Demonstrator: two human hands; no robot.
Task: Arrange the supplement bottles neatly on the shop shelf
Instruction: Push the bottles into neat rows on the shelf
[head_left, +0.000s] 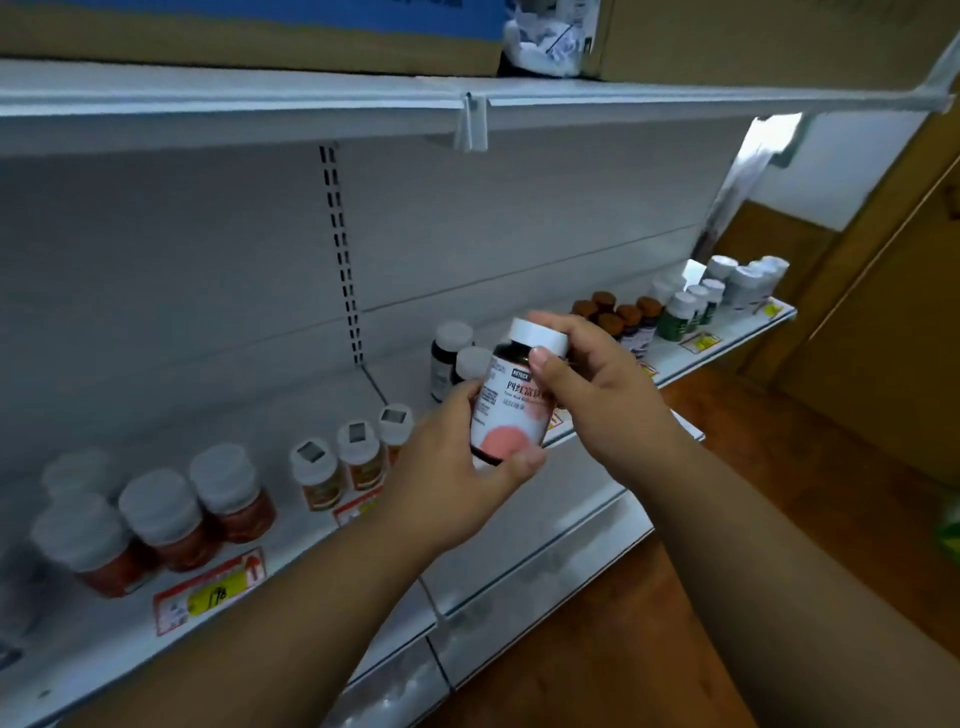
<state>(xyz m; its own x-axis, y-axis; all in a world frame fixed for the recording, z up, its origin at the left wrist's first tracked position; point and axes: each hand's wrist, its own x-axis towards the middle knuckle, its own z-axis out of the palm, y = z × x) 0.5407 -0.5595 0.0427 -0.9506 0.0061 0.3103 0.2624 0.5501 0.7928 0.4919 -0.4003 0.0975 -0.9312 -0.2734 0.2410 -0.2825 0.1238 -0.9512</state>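
A dark supplement bottle (511, 402) with a white cap and a white-and-pink label is held up in front of the white shop shelf (291, 561). My left hand (457, 467) grips its lower part, thumb under the base. My right hand (597, 384) holds its upper part near the cap, thumb across the label. Two dark bottles with white caps (454, 358) stand on the shelf just behind it. To the left stand three small orange-labelled bottles (353, 457) and several red bottles (161, 519).
Brown-capped bottles (618, 314) and green and white bottles (711, 296) stand further right on the shelf. Price tags (210, 592) line the shelf's front edge. Cardboard boxes (753, 36) sit on the upper shelf. A wooden floor (779, 467) lies on the right.
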